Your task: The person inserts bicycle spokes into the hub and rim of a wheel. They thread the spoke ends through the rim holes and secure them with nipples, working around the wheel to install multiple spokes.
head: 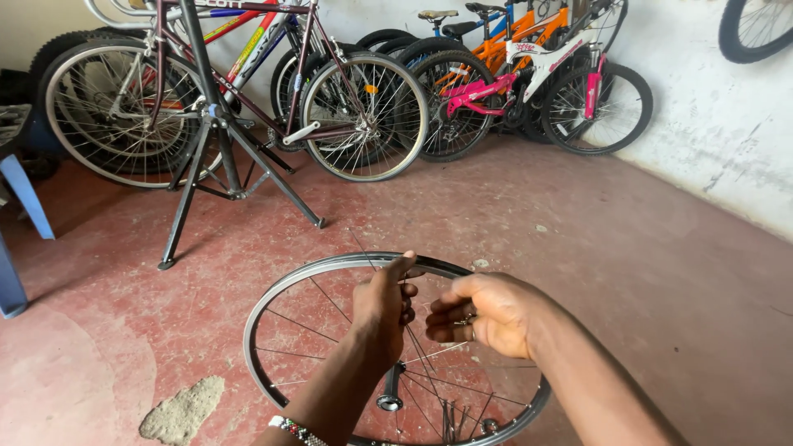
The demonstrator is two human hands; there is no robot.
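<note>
Wheel rim (pixel 273 301) silver, thin spokes (pixel 301 324), partly laced, hub (pixel 390 402) dark.

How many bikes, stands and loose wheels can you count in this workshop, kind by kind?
Loose wheel rim, under the left hand and right hand: 1
Repair stand: 1
Bicycle on the stand: 1
Bicycles against the wall, orange and pink-and-white clearly; others hidden behind: at least 2
Total: at least 5

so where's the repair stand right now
In the head view the black repair stand stands upper left on the red floor, holding a bike, beyond the bare wheel rim at the hands.
</note>
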